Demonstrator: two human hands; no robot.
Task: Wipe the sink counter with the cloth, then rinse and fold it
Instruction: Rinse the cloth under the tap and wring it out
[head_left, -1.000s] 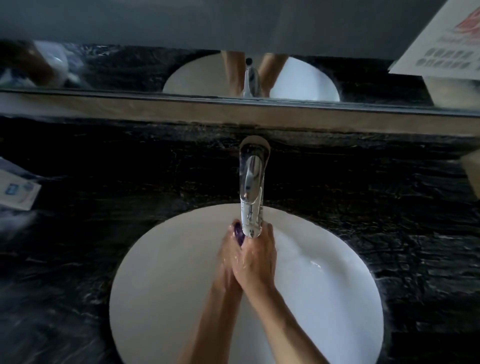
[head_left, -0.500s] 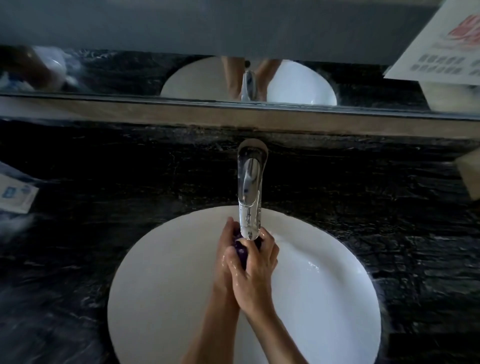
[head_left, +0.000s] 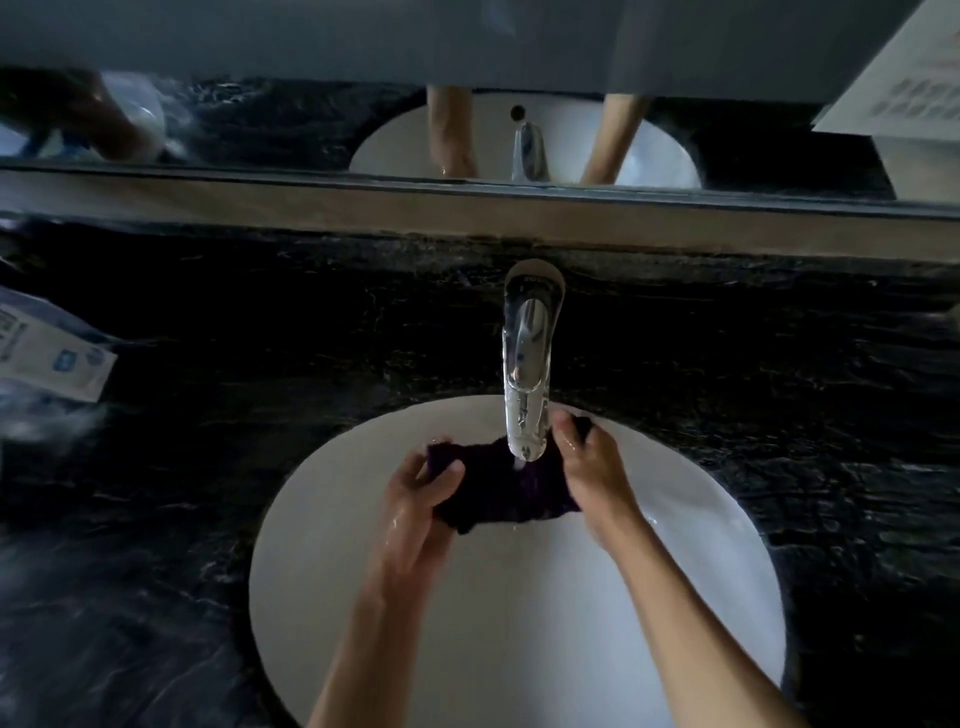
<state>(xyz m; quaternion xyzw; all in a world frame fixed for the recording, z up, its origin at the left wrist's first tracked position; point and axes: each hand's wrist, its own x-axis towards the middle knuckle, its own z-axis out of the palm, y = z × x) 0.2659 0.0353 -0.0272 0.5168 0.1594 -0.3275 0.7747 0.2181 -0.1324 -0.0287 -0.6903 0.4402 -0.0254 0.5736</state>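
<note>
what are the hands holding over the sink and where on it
Both hold the dark purple cloth under the faucet: the left hand grips its left end, the right hand its right end.

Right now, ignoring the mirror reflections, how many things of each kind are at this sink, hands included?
Bare hands: 2, left hand and right hand, both gripping the cloth
Dark purple cloth: 1
Chrome faucet: 1
White oval sink basin: 1
White printed packet at the counter's left edge: 1
Black marbled counter: 1
Total: 7
</note>
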